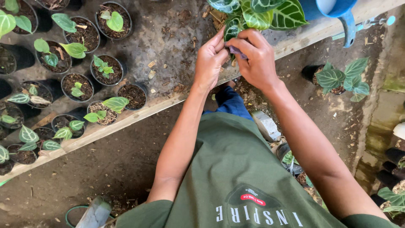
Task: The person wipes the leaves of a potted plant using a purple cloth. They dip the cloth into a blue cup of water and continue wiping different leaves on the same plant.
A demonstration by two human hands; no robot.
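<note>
Nursery bench (168, 38) | both grips pinched on purple strip (236, 51) under veined leaves (257, 14)

Bench: low grey slab with a wood front edge, running diagonally from near left to far right.
Bench (168, 33) top is dirty, with bark chips (152, 69) scattered mid-surface. Small black pots (107, 69) of seedlings crowd its left half, some holding soil only. Wood edge (139, 112) borders the near side. Dirt floor (105, 164) below; one potted plant (331, 80) sits on it at right, just past the edge.
</note>
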